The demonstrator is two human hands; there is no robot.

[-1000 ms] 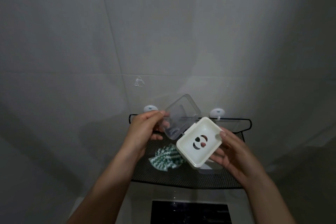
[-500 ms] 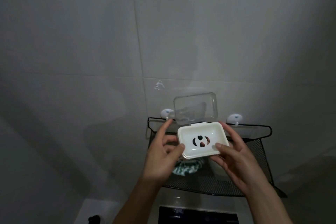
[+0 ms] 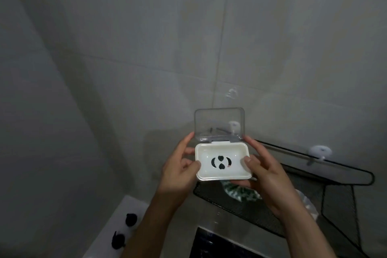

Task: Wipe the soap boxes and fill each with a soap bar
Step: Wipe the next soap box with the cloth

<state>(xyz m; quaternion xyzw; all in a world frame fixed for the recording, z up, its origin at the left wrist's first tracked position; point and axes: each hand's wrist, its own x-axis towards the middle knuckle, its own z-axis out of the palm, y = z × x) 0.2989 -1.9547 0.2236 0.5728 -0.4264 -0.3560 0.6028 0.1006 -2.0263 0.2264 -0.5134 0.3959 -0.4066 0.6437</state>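
Note:
A white soap box (image 3: 234, 154) with dark drain holes in its floor is held level in front of the grey tiled wall, with nothing inside it. Its clear hinged lid (image 3: 218, 123) stands open and upright at the far side. My left hand (image 3: 180, 168) grips the box's left end, thumb on the rim. My right hand (image 3: 266, 170) grips the right end, thumb on the inner edge and fingers underneath. A green-and-white patterned cloth (image 3: 240, 191) lies below the box on the mesh shelf, partly hidden by my right hand.
A black wire-mesh shelf (image 3: 335, 201) hangs on the wall from white suction hooks (image 3: 319, 152). A clear hook (image 3: 231, 93) is stuck on the tile above. A white ledge (image 3: 117, 222) at lower left carries two small black objects (image 3: 123, 230). A dark panel (image 3: 217, 245) lies below.
My left hand let go of the lid and took the box's left end. The box turned level and square to me with the lid upright, and the view swung left.

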